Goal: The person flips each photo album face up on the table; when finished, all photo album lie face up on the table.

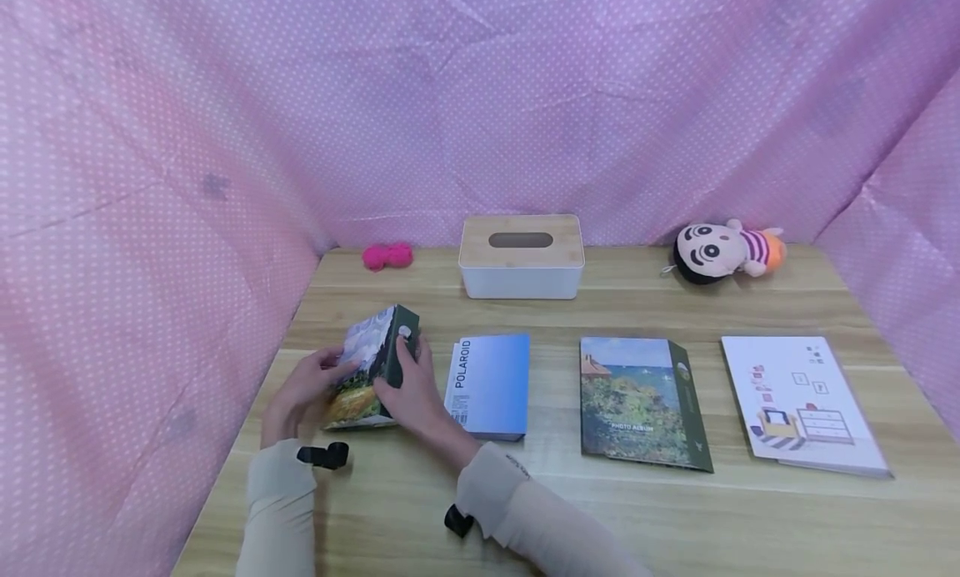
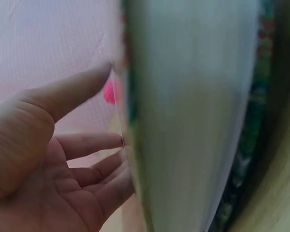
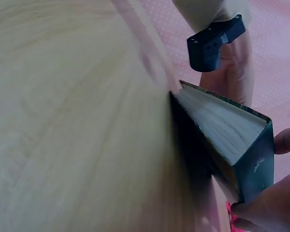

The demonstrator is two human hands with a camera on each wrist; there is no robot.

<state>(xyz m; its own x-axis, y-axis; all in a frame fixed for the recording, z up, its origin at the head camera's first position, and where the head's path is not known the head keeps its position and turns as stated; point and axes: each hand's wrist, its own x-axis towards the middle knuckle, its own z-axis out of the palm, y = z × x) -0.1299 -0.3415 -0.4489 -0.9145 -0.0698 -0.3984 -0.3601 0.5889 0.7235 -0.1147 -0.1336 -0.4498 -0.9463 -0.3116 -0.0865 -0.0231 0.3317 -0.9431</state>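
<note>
A thick photo album (image 1: pixel 372 331) with a landscape painting on its cover and a dark green spine is tilted up off the wooden table at the left. My right hand (image 1: pixel 415 393) grips it by the spine, thumb on one side and fingers on the other. Against the painted cover rest the fingertips of my left hand (image 1: pixel 303 385). The left wrist view shows the page block (image 2: pixel 188 116) close up, with the left thumb and fingers touching one cover. In the right wrist view the album's lower edge faces the camera, pages closed between the covers.
To the right lie a blue POLAROID album (image 1: pixel 491 381), a seaside-painting photo album (image 1: pixel 630 393) and a white illustrated album (image 1: pixel 802 385). Along the back stand a pink knotted item (image 1: pixel 387 256), a wood-topped tissue box (image 1: pixel 521 283) and a plush doll (image 1: pixel 723 250), before a pink dotted curtain (image 1: pixel 480 102).
</note>
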